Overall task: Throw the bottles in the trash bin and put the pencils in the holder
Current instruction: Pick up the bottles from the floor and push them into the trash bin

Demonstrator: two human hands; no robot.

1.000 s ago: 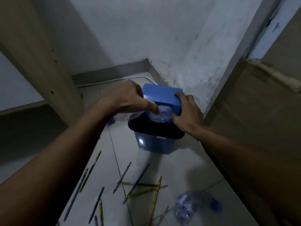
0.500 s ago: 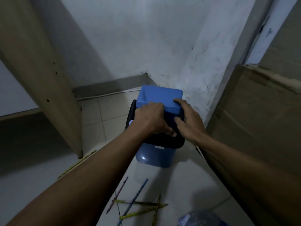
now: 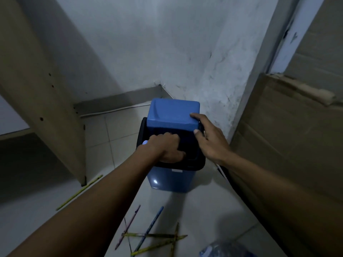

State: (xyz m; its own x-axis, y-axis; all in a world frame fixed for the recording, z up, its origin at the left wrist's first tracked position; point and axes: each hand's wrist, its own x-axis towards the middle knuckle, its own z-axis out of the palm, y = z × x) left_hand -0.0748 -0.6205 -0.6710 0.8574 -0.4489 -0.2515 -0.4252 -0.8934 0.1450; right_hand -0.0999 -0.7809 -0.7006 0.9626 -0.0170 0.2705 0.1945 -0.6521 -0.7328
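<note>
A blue trash bin with a black rim stands on the floor in the room's corner. My right hand grips the right edge of its blue swing lid and holds it tipped open. My left hand is a closed fist pushed down into the opening; a small light-blue bit of the bottle shows by my wrist, and the rest is hidden. Several pencils lie crossed on the tiles in front of the bin, and a yellow pencil lies further left. Another crumpled clear bottle lies at the bottom edge.
A tall wooden panel stands to the left of the bin. A large cardboard sheet leans close on the right. White walls meet right behind the bin, with a cable along the skirting. No pencil holder is in view.
My left hand carried the clear bottle from above the bin down into the opening, and the bottle has almost vanished inside. The view moved closer. My right hand stays on the lid.
</note>
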